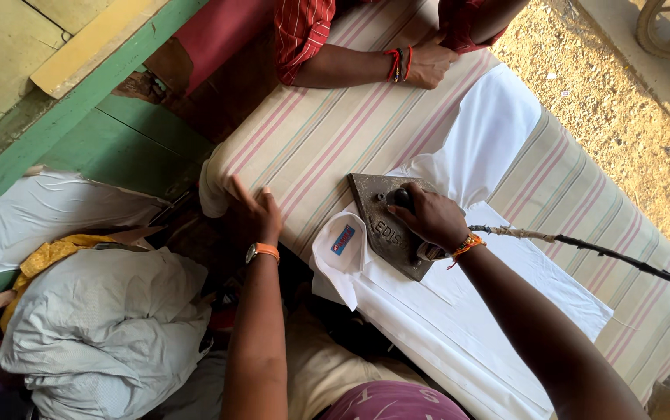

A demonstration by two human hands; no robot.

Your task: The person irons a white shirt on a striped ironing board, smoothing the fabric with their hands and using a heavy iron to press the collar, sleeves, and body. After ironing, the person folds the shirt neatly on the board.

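Note:
My right hand [428, 219] grips the dark handle of a heavy grey metal iron [379, 222] that rests on a white shirt [498, 272], close to its collar with a small blue and red label [342, 239]. The shirt lies spread over a table covered in a striped cloth [335, 132]. My left hand [256, 214] lies flat with fingers spread on the near left edge of the striped cloth, beside the collar. It holds nothing. A cord [584, 247] runs from the iron to the right.
Another person in a red striped sleeve rests a hand [427, 64] on the far side of the table. A bundle of grey cloth [109, 327] and yellow fabric [51, 257] lie at the left, by a green wooden wall [63, 124]. Sandy ground [599, 93] lies beyond.

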